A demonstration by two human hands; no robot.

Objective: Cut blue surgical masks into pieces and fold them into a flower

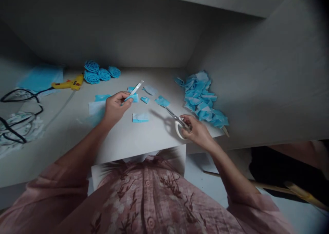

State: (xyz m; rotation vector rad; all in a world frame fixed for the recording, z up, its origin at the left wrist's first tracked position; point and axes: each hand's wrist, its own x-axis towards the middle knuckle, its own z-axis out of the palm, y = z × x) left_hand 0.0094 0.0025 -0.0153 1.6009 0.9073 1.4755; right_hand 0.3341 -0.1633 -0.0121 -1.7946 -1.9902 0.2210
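My left hand (117, 107) is closed, pinching a small folded blue piece (133, 98) together with a flat, pale silvery strip (137, 87) that points up and to the right. In my right hand (194, 129) are scissors (177, 118) with white handles. Their blades reach left, and the tips meet a loose blue scrap (162, 101); whether they grip it I cannot tell. Between my hands lie a smaller blue scrap (145, 100) and a blue-and-white rectangle (140, 118). A thin curved sliver (147, 91) rests just beyond.
Several blue rosettes (99, 72) sit at the back left beside a yellow glue gun (74, 83) with a black cord (33, 93). Blue sheets (42, 78) lie behind it. A heap of blue scraps (200, 96) stands against the right wall (257, 79). A person is partly visible at far right.
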